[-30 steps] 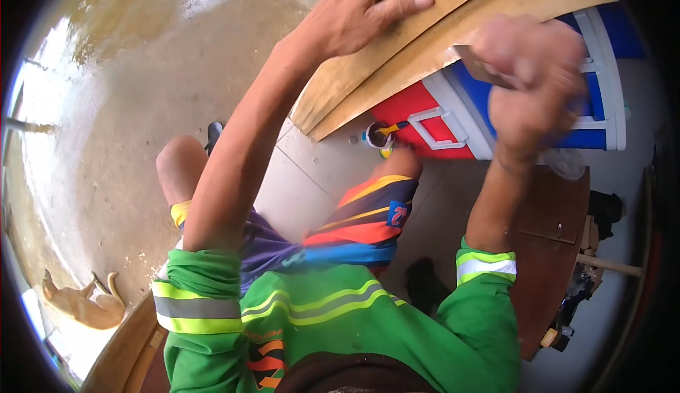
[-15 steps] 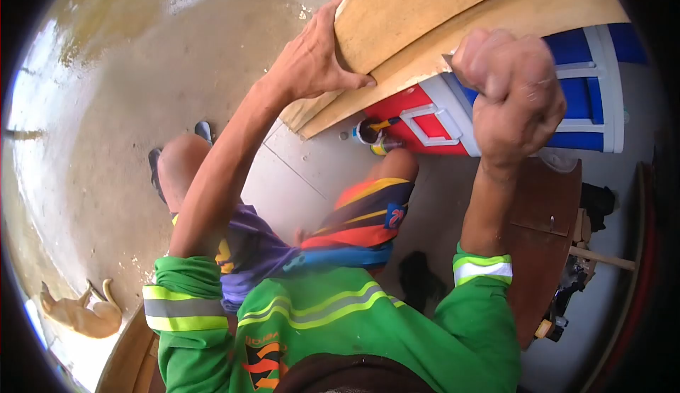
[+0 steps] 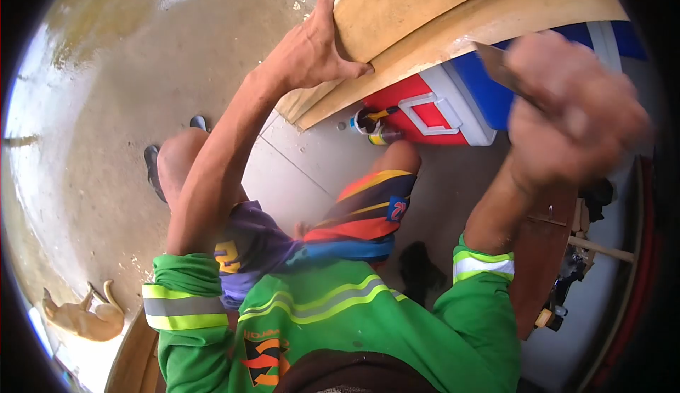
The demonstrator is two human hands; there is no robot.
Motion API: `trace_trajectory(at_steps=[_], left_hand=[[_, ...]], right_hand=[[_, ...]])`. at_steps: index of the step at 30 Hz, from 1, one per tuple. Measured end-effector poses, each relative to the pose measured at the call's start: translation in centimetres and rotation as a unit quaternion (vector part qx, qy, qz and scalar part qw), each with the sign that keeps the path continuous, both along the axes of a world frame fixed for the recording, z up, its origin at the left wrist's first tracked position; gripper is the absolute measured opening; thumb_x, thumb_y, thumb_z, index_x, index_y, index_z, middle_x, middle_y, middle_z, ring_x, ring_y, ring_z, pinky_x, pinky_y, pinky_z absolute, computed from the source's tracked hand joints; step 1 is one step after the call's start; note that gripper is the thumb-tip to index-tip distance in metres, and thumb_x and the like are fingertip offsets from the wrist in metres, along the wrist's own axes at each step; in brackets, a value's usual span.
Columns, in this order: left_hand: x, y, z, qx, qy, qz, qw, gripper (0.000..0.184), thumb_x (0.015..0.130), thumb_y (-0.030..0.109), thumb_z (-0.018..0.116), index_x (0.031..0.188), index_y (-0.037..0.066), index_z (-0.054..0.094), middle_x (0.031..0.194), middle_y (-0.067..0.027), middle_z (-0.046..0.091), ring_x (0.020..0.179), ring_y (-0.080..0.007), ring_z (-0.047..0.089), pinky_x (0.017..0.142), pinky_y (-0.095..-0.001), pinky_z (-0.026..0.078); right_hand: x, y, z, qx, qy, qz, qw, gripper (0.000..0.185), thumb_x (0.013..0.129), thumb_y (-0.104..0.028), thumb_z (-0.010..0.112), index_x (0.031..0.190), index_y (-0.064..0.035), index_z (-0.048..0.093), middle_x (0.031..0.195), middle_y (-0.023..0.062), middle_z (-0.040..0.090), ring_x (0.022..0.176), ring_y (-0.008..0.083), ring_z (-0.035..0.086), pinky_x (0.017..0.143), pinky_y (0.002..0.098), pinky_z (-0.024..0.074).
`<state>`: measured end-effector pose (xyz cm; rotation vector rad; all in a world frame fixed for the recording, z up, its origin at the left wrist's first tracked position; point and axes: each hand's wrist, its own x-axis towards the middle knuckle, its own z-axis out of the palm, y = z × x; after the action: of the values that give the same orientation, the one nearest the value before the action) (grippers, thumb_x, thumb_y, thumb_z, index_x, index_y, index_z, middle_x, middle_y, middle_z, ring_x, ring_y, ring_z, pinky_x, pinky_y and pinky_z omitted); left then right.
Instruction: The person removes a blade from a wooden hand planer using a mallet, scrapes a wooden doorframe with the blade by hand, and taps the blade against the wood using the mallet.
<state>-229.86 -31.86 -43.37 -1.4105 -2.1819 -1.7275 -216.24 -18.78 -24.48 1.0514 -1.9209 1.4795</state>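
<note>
A light-brown wooden panel (image 3: 418, 17) with a long groove slants across the top of the view. My left hand (image 3: 312, 46) clasps its left end, thumb pressed on the face and fingers over the edge. My right hand (image 3: 574, 102) is closed and blurred by motion beside the panel's lower edge. From its fist sticks a putty knife (image 3: 499, 70), its flat, thin blade pointing toward the panel; the handle is hidden in the fingers. A pale, rough patch shows on the panel's edge near the blade.
Below the panel stand a red cooler (image 3: 425, 113) with a white lid, a blue cooler (image 3: 485, 92), and an open can (image 3: 365, 120) with a yellow-handled brush. A brown wooden board (image 3: 542, 251) lies right, a dog (image 3: 85, 315) lower left.
My right hand has swung right and down, away from the panel's edge, and more of the putty knife's blade shows. My left hand keeps its hold on the panel.
</note>
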Motion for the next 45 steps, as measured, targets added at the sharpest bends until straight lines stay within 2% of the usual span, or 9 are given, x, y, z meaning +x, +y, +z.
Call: trace_trajectory(at_steps=[3, 17, 21, 25, 30, 34, 36, 40, 45], left_hand=[[-0.3, 0.2, 0.0, 0.047, 0.030, -0.004, 0.998, 0.114, 0.062, 0.029, 0.084, 0.147, 0.006, 0.011, 0.124, -0.0303, 0.053, 0.116, -0.0440, 0.054, 0.101, -0.0438, 0.045], [0.0, -0.5, 0.6, -0.036, -0.015, -0.011, 0.999, 0.116, 0.065, 0.036, 0.084, 0.146, 0.006, 0.007, 0.132, -0.0300, 0.047, 0.125, -0.0409, 0.049, 0.107, -0.0450, 0.041], [-0.2, 0.0, 0.0, 0.050, 0.020, -0.012, 0.998, 0.112, 0.063, 0.027, 0.083, 0.146, 0.007, 0.012, 0.127, -0.0290, 0.051, 0.118, -0.0427, 0.053, 0.101, -0.0443, 0.044], [-0.1, -0.2, 0.4, 0.017, -0.001, -0.003, 1.000, 0.112, 0.064, 0.029, 0.083, 0.146, 0.006, 0.011, 0.129, -0.0293, 0.049, 0.120, -0.0422, 0.051, 0.103, -0.0446, 0.042], [-0.1, 0.1, 0.0, 0.032, -0.006, -0.007, 0.999, 0.112, 0.062, 0.027, 0.084, 0.146, 0.007, 0.012, 0.125, -0.0291, 0.052, 0.116, -0.0436, 0.054, 0.100, -0.0434, 0.045], [0.3, -0.2, -0.2, 0.022, 0.011, 0.000, 1.000, 0.113, 0.063, 0.029, 0.084, 0.146, 0.006, 0.011, 0.127, -0.0285, 0.051, 0.118, -0.0428, 0.052, 0.102, -0.0436, 0.044], [0.3, -0.6, 0.8, -0.028, -0.029, -0.025, 0.999, 0.114, 0.066, 0.034, 0.084, 0.146, 0.005, 0.009, 0.133, -0.0292, 0.047, 0.126, -0.0409, 0.047, 0.108, -0.0440, 0.039], [0.0, -0.3, 0.5, 0.006, 0.008, -0.022, 1.000, 0.114, 0.066, 0.033, 0.084, 0.146, 0.006, 0.009, 0.130, -0.0290, 0.049, 0.123, -0.0414, 0.050, 0.105, -0.0444, 0.041], [0.7, -0.5, 1.1, -0.068, -0.028, 0.016, 0.997, 0.114, 0.065, 0.032, 0.085, 0.146, 0.006, 0.010, 0.128, -0.0288, 0.052, 0.118, -0.0434, 0.053, 0.102, -0.0455, 0.044]], right_hand=[[0.5, -0.9, -3.3, 0.045, -0.012, -0.177, 0.983, 0.034, 0.101, -0.024, 0.040, 0.069, -0.0107, 0.042, 0.062, 0.0009, 0.039, 0.055, 0.0134, 0.035, 0.051, 0.0305, 0.0337], [0.9, 0.1, -0.7, 0.042, 0.009, -0.048, 0.998, 0.021, 0.098, -0.023, 0.045, 0.087, -0.0057, 0.049, 0.072, 0.0040, 0.046, 0.060, 0.0168, 0.041, 0.055, 0.0304, 0.0380], [0.5, -1.0, -4.7, 0.070, 0.029, -0.210, 0.975, 0.021, 0.095, -0.014, 0.055, 0.076, -0.0046, 0.050, 0.060, 0.0020, 0.038, 0.052, 0.0126, 0.037, 0.048, 0.0285, 0.0339], [0.8, -0.3, -1.8, -0.008, -0.020, -0.065, 0.998, 0.028, 0.098, -0.026, 0.052, 0.079, -0.0057, 0.051, 0.064, 0.0019, 0.044, 0.058, 0.0158, 0.042, 0.054, 0.0318, 0.0374], [0.2, -0.6, -7.4, 0.110, 0.000, -0.286, 0.952, 0.028, 0.095, -0.011, 0.046, 0.071, -0.0013, 0.056, 0.060, 0.0045, 0.054, 0.053, 0.0151, 0.051, 0.049, 0.0303, 0.0407], [0.1, -1.9, -4.6, 0.032, 0.106, -0.232, 0.966, 0.022, 0.094, -0.013, 0.048, 0.074, -0.0064, 0.054, 0.067, 0.0018, 0.054, 0.052, 0.0141, 0.046, 0.048, 0.0305, 0.0378], [-0.3, -0.5, -2.8, 0.014, 0.056, -0.033, 0.998, 0.021, 0.095, -0.013, 0.048, 0.075, -0.0052, 0.052, 0.069, 0.0035, 0.053, 0.052, 0.0133, 0.044, 0.048, 0.0297, 0.0368], [0.6, -0.9, -7.9, 0.046, -0.044, -0.254, 0.965, 0.023, 0.093, -0.014, 0.053, 0.075, -0.0002, 0.051, 0.063, 0.0037, 0.050, 0.054, 0.0148, 0.046, 0.051, 0.0264, 0.0381], [0.6, -1.5, -4.5, -0.010, 0.044, -0.080, 0.996, 0.026, 0.095, -0.015, 0.050, 0.071, -0.0054, 0.046, 0.064, 0.0029, 0.045, 0.054, 0.0148, 0.039, 0.053, 0.0310, 0.0378]])
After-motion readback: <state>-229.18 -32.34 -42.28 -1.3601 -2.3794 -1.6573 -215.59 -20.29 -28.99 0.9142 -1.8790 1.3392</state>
